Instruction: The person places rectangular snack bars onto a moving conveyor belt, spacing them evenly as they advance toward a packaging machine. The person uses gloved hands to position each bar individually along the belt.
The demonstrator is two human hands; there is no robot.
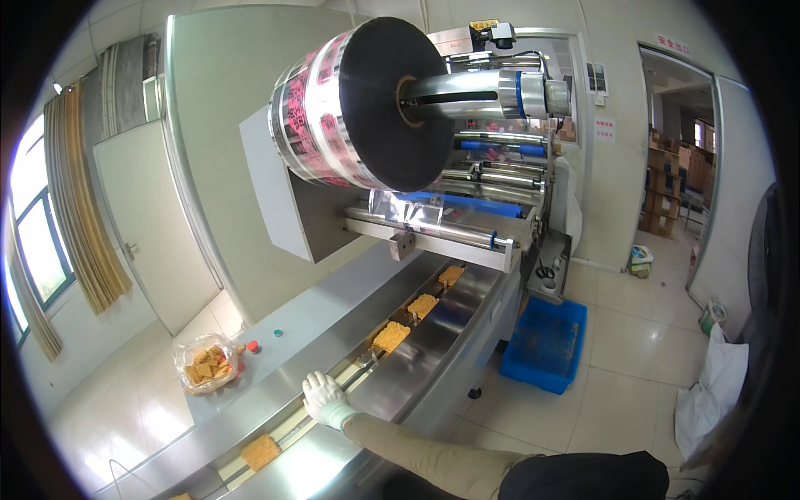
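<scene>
My right hand (322,400), in a white glove with a pale green cuff, reaches in from the lower right over the long metal conveyor channel (358,377). Its fingers look slightly apart and rest at the channel's far edge; whatever lies under the palm is hidden. Beyond the hand, a square orange-yellow noodle cake (392,337) sits in the channel, followed by a second noodle cake (423,306) and a third noodle cake (452,275). On the near side lies another noodle cake (261,452), with part of one more at the lower edge. My left hand is out of view.
Above the channel hangs a big roll of printed film (321,108) on a metal shaft, with rollers (433,229) below. A clear bag of broken noodle pieces (207,364) stands on the left ledge, beside a red cap (252,346). A blue crate (544,346) is on the floor.
</scene>
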